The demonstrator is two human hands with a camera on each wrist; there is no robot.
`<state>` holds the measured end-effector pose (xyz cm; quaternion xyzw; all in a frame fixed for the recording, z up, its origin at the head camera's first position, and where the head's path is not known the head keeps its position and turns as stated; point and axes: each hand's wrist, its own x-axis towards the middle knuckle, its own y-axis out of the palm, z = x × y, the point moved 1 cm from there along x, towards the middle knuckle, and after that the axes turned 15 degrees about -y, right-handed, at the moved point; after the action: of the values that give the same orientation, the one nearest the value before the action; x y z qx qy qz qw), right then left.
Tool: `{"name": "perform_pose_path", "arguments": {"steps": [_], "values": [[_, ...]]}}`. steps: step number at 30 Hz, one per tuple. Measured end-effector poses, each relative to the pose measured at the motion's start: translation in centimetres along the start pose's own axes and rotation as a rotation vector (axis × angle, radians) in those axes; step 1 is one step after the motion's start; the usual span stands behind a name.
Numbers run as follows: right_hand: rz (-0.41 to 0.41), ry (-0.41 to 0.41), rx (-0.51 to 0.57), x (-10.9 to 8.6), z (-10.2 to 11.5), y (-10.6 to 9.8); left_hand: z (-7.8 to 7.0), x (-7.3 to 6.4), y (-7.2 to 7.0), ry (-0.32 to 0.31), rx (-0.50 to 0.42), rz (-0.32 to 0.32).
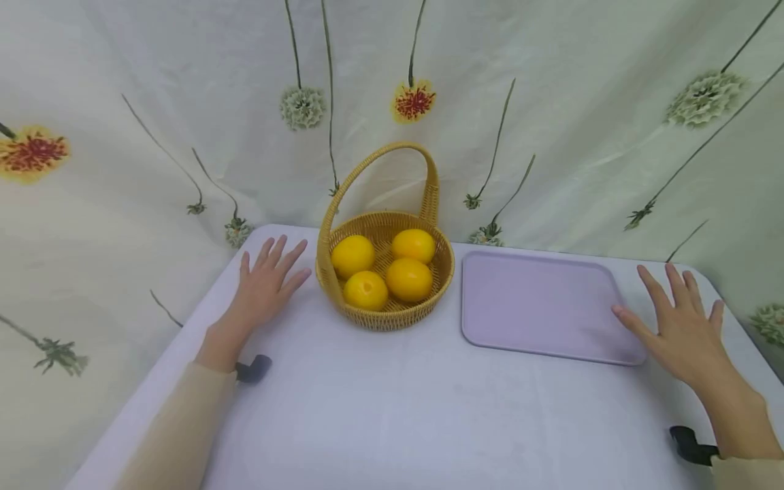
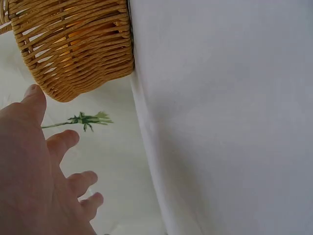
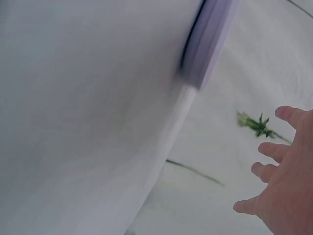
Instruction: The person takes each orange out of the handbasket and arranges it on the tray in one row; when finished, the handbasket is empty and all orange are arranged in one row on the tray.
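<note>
Fingers spread, my left hand point(image 1: 265, 282) is held just left of a wicker basket point(image 1: 392, 320) with a tall arched handle. Inside the basket lie several round yellow fruits point(image 1: 409, 280) that look like lemons or oranges. The left wrist view shows the basket's woven side point(image 2: 73, 49) close by the thumb. My right hand point(image 1: 686, 333), also with spread fingers, is at the right end of a flat lilac tray point(image 1: 545, 306), its thumb overlapping the tray's edge in the head view. Neither hand holds anything. From the right wrist, the tray point(image 3: 208, 44) appears edge-on.
A white cloth covers the table point(image 1: 416, 408), with basket and tray side by side along its far edge. Behind it hangs a pale curtain point(image 1: 551, 41) printed with flowers. Dark straps with small mounts point(image 1: 692, 446) sit at both wrists.
</note>
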<state>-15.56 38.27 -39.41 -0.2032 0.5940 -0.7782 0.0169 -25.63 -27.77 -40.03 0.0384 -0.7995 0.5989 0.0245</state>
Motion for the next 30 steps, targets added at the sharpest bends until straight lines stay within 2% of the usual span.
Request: {"name": "perform_pose_path", "arguments": {"steps": [4,10,18,26,30], "values": [[0.001,-0.035,0.037,1.5,1.3,0.4,-0.2,0.2,0.0,-0.022,-0.1,0.04],[-0.005,-0.044,0.077,3.1,3.0,1.3,-0.9,0.9,0.4,-0.05,-0.257,0.111],[-0.013,-0.059,0.102,4.7,4.6,2.4,-1.8,1.5,1.1,-0.03,-0.41,0.173],[-0.022,-0.108,0.15,7.1,7.1,3.2,-1.9,1.8,1.7,-0.119,-0.529,0.289],[-0.024,-0.124,0.183,8.4,8.4,3.5,-2.5,2.0,2.2,-0.102,-0.581,0.317]]}}
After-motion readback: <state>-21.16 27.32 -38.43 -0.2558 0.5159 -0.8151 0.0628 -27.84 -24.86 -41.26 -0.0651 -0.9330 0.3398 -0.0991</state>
